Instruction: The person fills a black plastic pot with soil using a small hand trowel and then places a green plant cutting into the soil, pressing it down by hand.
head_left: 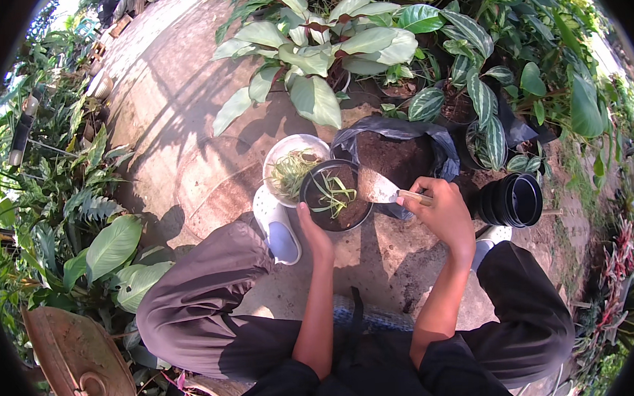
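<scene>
My left hand (316, 234) grips the near left side of a round black plant pot (365, 219), thumb along its outer wall and the other fingers hidden. Dark soil fills part of the pot, and a small green-leaved plant (337, 194) lies on it. My right hand (442, 209) is closed around the wooden handle of a small trowel (377, 188). Its soil-smeared blade is over the pot's right edge. Just beyond, an opened black plastic bag (440, 129) holds loose brown soil (394, 153). A white bowl (270, 151) with thin grassy plants (293, 169) touches the pot's far left.
Nested empty black pots (513, 200) lie tipped on their side at the right. Broad-leaved potted plants (315, 53) crowd the far side. More foliage lines the left, near a large brown clay pot (80, 365). Concrete ground (174, 119) stretches away at the far left.
</scene>
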{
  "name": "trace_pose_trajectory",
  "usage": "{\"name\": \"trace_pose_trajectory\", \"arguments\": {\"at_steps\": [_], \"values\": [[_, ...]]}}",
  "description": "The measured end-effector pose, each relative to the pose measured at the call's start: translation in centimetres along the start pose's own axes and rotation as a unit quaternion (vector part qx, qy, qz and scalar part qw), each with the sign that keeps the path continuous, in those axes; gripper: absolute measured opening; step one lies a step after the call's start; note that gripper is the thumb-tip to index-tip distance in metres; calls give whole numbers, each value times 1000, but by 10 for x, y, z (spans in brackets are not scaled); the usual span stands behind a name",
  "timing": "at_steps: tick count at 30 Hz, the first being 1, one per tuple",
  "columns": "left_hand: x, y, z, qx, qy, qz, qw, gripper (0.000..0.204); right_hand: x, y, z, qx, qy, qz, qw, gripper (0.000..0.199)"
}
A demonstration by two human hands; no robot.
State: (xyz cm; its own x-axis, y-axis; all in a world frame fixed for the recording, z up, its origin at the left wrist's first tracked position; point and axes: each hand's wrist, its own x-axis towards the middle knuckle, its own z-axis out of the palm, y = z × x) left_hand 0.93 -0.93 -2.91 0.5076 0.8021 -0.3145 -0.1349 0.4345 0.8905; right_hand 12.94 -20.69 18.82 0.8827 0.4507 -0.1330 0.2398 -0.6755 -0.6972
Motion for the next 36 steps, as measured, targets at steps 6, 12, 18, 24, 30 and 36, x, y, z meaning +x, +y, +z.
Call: {"name": "trace_pose_trajectory", "arguments": {"at_steps": [6,12,18,24,30,36], "values": [[-19,29,19,-154,-67,-95,981,59,0,3,-9,41,9,-24,999,29],[-23,38,22,-30,-1,-68,997,48,7,41,-23,82,78,49,992,31],[-15,30,9,-85,-26,-103,991,59,21,88,-3,59,109,76,989,35],[-37,84,29,-204,-70,-182,960,58,27,105,6,50,118,65,990,35],[-25,71,9,-193,-142,-215,947,58,29,104,15,67,88,73,991,32],[-26,62,14,-220,-253,-227,914,67,42,111,43,77,126,154,977,35]]}}
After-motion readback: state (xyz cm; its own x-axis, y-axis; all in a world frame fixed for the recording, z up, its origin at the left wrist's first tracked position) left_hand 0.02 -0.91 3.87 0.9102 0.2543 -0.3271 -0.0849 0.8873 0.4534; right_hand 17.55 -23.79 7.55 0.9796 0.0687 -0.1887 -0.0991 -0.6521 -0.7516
